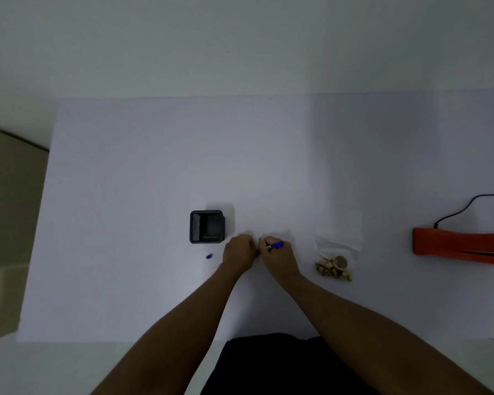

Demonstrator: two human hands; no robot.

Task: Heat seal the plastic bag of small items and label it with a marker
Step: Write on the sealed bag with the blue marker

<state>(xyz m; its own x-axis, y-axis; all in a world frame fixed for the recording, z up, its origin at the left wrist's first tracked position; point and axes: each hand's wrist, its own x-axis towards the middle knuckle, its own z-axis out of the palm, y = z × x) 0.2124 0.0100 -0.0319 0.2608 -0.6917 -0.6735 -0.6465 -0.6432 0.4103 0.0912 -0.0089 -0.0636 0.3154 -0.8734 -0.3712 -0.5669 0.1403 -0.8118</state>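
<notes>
A clear plastic bag (pixel 336 253) lies on the white sheet to the right of my hands, with several small tan pieces and a round dark item inside. My right hand (pixel 278 256) grips a blue marker (pixel 277 245), its tip pointing left. My left hand (pixel 240 252) is curled beside it, knuckles nearly touching the right hand; what it holds is hidden. A small blue cap (pixel 209 256) lies on the sheet left of my left hand. An orange heat sealer (pixel 459 246) sits at the far right, apart from the bag.
A black square holder (pixel 206 227) stands just beyond my left hand. A black cord (pixel 465 208) runs from the sealer toward the right edge. A beige box (pixel 9 218) sits off the sheet's left side. The white sheet (pixel 154 166) stretches wide behind.
</notes>
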